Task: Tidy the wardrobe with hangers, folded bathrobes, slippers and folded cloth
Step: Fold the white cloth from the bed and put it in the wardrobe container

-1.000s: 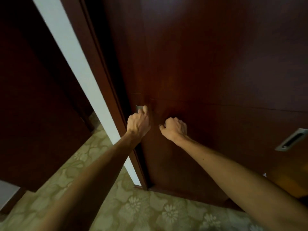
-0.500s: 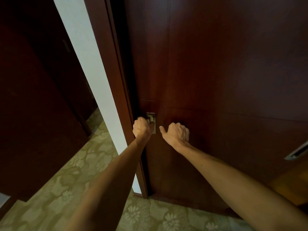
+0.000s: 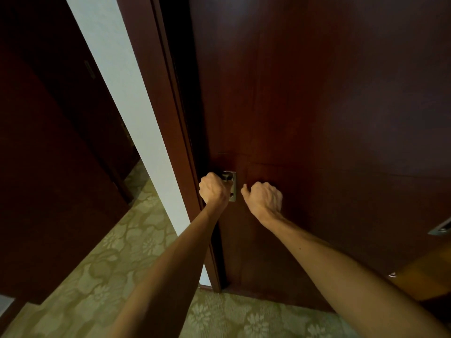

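The wardrobe's dark wooden door (image 3: 317, 118) fills the view in front of me. A small metal recessed handle (image 3: 233, 185) sits at its left edge, beside the door frame (image 3: 156, 93). My left hand (image 3: 213, 189) grips this handle, fingers curled into it. Just to the right, my right hand (image 3: 264, 198) is a closed fist against the door panel, holding nothing. No hangers, bathrobes, slippers or cloth show; the wardrobe's inside is hidden behind the door.
A second recessed handle (image 3: 441, 229) shows at the right edge, with lit orange wood (image 3: 427, 276) below it. A white wall strip (image 3: 122, 81) and another dark door (image 3: 48, 167) stand to the left. Patterned green carpet (image 3: 109, 264) covers the floor.
My left hand has slid from over the handle to its left side, so the metal plate now shows. The right fist stays against the panel. The view has shifted slightly.
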`<state>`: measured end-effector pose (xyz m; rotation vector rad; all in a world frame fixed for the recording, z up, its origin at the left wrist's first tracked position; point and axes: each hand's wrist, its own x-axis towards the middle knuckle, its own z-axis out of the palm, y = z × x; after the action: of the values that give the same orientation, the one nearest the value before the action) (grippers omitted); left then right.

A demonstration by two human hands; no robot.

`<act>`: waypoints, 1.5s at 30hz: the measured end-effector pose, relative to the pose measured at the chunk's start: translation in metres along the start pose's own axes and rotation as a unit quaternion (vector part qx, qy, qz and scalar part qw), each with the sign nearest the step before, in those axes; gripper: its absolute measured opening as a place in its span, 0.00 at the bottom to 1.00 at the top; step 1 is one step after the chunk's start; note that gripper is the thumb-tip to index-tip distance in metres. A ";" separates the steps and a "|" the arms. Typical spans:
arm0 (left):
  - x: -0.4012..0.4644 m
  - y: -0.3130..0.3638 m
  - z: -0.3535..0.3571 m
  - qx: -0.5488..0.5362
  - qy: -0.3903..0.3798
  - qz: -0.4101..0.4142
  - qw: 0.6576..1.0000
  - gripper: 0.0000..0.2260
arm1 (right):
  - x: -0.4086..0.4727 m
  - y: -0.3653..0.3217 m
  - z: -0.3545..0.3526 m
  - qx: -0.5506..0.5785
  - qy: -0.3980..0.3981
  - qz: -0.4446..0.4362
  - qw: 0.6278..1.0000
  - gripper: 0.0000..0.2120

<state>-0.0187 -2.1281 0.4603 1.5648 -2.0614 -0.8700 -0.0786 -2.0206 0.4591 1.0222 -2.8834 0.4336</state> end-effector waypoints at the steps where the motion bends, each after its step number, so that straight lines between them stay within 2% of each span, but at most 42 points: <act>1: -0.001 0.002 0.000 0.005 -0.008 0.007 1.000 0.12 | 0.000 0.001 0.000 0.001 -0.004 0.003 1.000 0.24; 17: -0.034 0.042 0.032 0.084 -0.070 0.111 0.988 0.12 | -0.006 0.083 -0.014 -0.009 0.007 0.028 1.000 0.27; 23: -0.056 0.067 0.056 0.113 -0.105 0.165 0.974 0.13 | -0.009 0.127 -0.024 -0.006 0.018 0.057 0.998 0.27; 34: -0.102 0.114 0.114 0.148 -0.122 0.255 0.948 0.15 | -0.016 0.218 -0.038 -0.006 0.041 0.072 0.997 0.28; 45: -0.153 0.159 0.164 0.167 -0.137 0.271 0.938 0.12 | -0.017 0.306 -0.054 -0.021 0.043 0.052 0.998 0.28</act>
<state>-0.1932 -1.9154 0.4588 0.9500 -2.7647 -0.5704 -0.2591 -1.7681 0.4336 0.8297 -2.8648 0.4093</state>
